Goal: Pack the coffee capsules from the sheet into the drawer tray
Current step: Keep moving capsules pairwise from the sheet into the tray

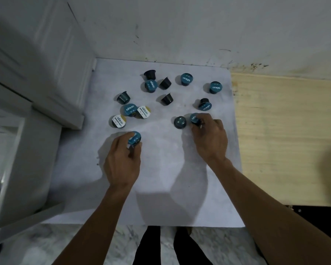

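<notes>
A pale, faintly mottled sheet [161, 178] lies flat on the floor, its corners square, a raw wooden board [287, 134] butting its right edge and a white cabinet [36, 60] standing at its left. Scattered over the far half are the capsules [186, 79]: small tapered cups, dark matte bodies with round foil lids, most lids teal with white lettering. Some sit lid-up, some lie tipped on their sides, one dark capsule [180, 122] stands base-up. Two white-lidded capsules [119, 121] sit at the left, near a teal one.

Left hand [120, 161] is over the near-left part of the sheet, fingers curled, pinching a teal capsule [134, 138] at its tip, lid tilted up. Right hand [210, 138] is curled too, fingertips gripping another teal one [195, 118], just beside the base-up cup. Both forearms reach in from below. The drawer tray isn't in view.
</notes>
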The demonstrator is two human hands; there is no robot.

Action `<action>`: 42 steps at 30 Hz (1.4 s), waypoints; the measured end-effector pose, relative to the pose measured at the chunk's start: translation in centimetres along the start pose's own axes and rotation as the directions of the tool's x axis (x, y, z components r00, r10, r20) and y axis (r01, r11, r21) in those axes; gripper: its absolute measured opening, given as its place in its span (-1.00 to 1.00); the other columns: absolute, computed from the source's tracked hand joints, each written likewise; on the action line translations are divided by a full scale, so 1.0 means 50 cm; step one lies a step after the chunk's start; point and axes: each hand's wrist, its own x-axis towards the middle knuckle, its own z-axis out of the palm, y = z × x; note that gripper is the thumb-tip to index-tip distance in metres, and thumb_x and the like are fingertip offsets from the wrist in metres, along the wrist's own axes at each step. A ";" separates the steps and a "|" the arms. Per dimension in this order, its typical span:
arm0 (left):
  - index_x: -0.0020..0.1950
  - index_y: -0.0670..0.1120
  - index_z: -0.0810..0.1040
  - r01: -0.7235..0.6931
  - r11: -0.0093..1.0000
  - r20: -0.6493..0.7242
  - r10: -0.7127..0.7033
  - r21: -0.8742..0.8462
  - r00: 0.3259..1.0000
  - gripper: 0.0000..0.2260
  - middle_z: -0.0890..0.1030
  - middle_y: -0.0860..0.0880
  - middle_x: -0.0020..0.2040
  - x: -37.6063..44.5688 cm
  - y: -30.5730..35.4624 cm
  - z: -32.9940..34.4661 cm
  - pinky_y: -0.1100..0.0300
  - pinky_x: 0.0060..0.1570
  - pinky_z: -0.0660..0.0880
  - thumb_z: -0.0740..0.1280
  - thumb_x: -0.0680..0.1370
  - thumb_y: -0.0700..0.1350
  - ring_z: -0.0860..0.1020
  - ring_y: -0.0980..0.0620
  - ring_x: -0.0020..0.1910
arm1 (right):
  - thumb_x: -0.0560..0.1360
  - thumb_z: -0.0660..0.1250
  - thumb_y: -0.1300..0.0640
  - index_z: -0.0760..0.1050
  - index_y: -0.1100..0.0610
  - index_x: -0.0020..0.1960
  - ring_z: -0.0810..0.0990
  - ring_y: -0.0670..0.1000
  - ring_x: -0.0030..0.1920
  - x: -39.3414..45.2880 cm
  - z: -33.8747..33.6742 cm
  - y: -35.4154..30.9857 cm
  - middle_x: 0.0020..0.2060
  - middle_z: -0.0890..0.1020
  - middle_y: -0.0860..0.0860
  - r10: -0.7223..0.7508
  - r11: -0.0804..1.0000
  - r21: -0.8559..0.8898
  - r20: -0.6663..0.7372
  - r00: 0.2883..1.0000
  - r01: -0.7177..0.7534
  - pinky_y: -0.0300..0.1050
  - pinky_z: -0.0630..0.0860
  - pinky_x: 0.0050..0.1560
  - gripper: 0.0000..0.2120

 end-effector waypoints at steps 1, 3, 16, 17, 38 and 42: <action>0.17 -0.19 0.60 -0.038 0.999 -0.028 0.038 -0.006 0.999 -0.71 0.67 -0.15 0.02 0.000 -0.005 0.002 0.17 -0.05 0.53 0.46 0.51 -0.09 0.65 -0.07 -0.09 | 0.54 0.35 0.05 0.54 0.05 0.12 0.55 0.11 0.02 -0.008 0.008 0.009 -0.13 0.66 0.04 0.006 0.999 0.047 -0.040 0.999 -0.004 0.05 0.54 -0.15 -0.82; 0.16 -0.19 0.61 -0.091 0.996 -0.073 0.089 -0.019 0.993 -0.72 0.68 -0.13 -0.02 -0.002 -0.017 0.008 0.17 -0.07 0.56 0.47 0.51 -0.09 0.65 -0.03 -0.16 | 0.51 0.39 0.07 0.54 0.07 0.11 0.55 0.09 0.01 -0.023 0.026 0.025 -0.13 0.67 0.03 -0.002 0.995 0.097 -0.094 0.996 0.011 0.12 0.55 -0.10 -0.80; 0.16 -0.17 0.63 -0.054 0.973 -0.125 0.027 -0.223 0.992 -0.73 0.68 -0.06 0.04 -0.039 -0.013 -0.012 0.20 -0.16 0.61 0.47 0.51 -0.10 0.63 0.08 -0.19 | 0.47 0.47 0.05 0.60 0.08 0.08 0.59 0.00 -0.13 -0.068 -0.001 0.006 -0.13 0.62 -0.08 0.079 0.955 0.294 -0.147 0.986 -0.033 -0.26 0.46 -0.14 -0.78; 0.15 -0.14 0.63 -0.014 0.972 -0.123 -0.015 -0.234 0.992 -0.74 0.68 -0.03 0.03 -0.048 -0.005 -0.027 0.22 -0.21 0.60 0.47 0.51 -0.08 0.60 0.12 -0.24 | 0.47 0.47 0.01 0.60 0.06 0.09 0.60 -0.03 -0.13 -0.079 -0.011 -0.004 -0.11 0.65 -0.04 0.080 0.946 0.321 -0.126 0.989 -0.036 -0.31 0.46 -0.15 -0.77; 0.06 0.00 0.68 -0.018 0.983 -0.236 -0.026 -0.181 0.971 -0.78 0.66 0.13 -0.16 -0.121 -0.177 -0.727 0.49 -0.30 0.42 0.53 0.43 -0.09 0.60 0.18 -0.28 | 0.42 0.52 0.09 0.65 0.00 -0.02 0.60 -0.09 -0.18 -0.312 -0.132 -0.646 -0.15 0.66 -0.23 -0.427 0.744 0.610 0.116 0.897 0.275 -0.38 0.46 -0.24 -0.85; 0.05 0.09 0.66 0.089 0.990 -0.161 -0.106 -0.111 0.981 -0.79 0.65 0.09 -0.21 -0.095 -0.313 -0.840 0.53 -0.27 0.40 0.52 0.43 -0.02 0.58 0.29 -0.23 | 0.39 0.55 0.12 0.66 0.02 -0.07 0.61 -0.08 -0.25 -0.358 -0.063 -0.749 -0.17 0.65 -0.26 -0.441 0.752 0.595 0.138 0.887 0.282 -0.44 0.40 -0.25 -0.85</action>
